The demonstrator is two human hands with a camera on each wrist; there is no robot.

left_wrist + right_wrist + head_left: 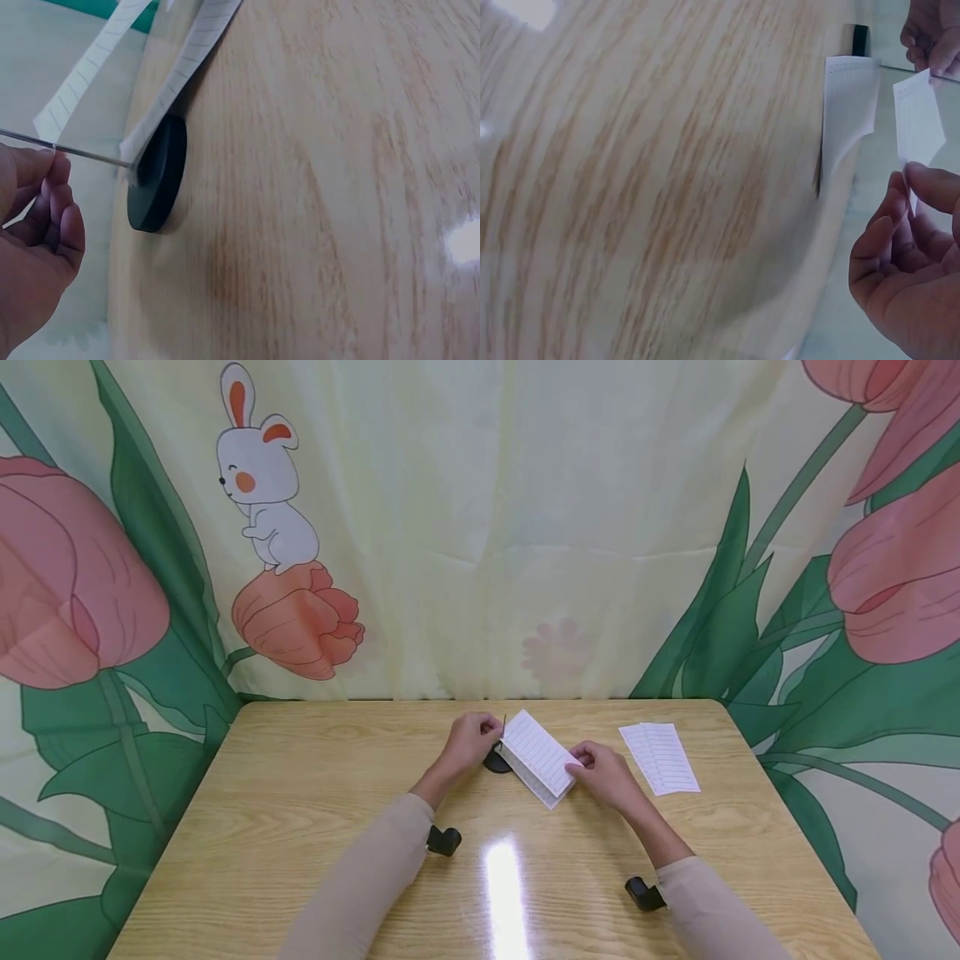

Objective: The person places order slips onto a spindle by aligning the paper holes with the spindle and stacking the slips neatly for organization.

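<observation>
A bill spike with a round black base (159, 176) and a thin metal rod (97, 156) stands on the table. One lined paper slip (536, 743) is high on the rod, with its corner at the metal. A second slip (849, 105) sits lower, close to the base. My left hand (468, 742) pinches the upper slip's corner beside the rod, thumb and forefinger together. Between thumb and fingers, my right hand (603, 774) holds the opposite end of that upper slip. The rod's tip is outside the left wrist view.
Lined paper slips (663, 760) lie overlapping on the wooden table (315, 760), to the right of my right hand. Behind the table's far edge hangs a curtain (465, 543) printed with tulips and a rabbit. Glare marks the table's front middle.
</observation>
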